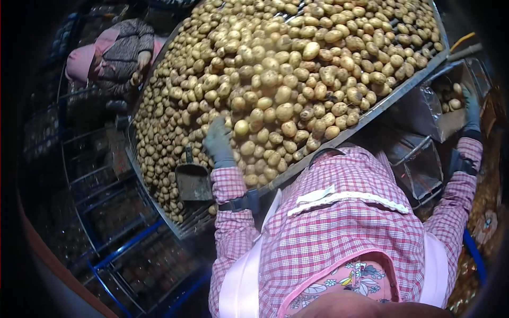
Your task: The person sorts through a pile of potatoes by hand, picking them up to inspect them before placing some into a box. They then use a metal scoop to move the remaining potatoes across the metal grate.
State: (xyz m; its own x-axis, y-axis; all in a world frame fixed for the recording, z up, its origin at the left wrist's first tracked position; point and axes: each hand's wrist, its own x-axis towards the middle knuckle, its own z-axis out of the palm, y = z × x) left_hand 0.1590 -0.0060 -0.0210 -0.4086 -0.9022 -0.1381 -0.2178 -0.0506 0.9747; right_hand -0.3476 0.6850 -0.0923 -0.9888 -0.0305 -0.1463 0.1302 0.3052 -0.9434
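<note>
Nearest the camera, a pink checked smock (350, 225) is covering the person's chest, between two outstretched arms. The hands are working well apart, both in grey-green gloves. The left hand (218, 143) is resting, back upward, on loose potatoes (284, 111); one pale yellow potato (241, 127) is sitting just beside its thumb side. Whether its fingers are closing on any, I cannot tell. A dustpan-like scoop (192, 182) is lying just left of that wrist. The right hand (472, 108) is lying at the outer side of a plastic-lined box (449, 124), just beside a few potatoes inside; its grip is not showing clearly.

For careful handling, the left hand is probably doing best by working low and loosely cupped, fingertips sliding under single potatoes rather than pressing into the heap, wrist clear of the scoop. The right hand is likely helping most by steadying the box's side.

Beyond the left hand, the potatoes are spreading thickly across a wide metal-rimmed tray (392, 99). Farther off, past that hand, a co-worker (124, 53) in a pink cap is leaning by the tray's edge, and blue-framed racks (130, 243) are standing in shadow.
</note>
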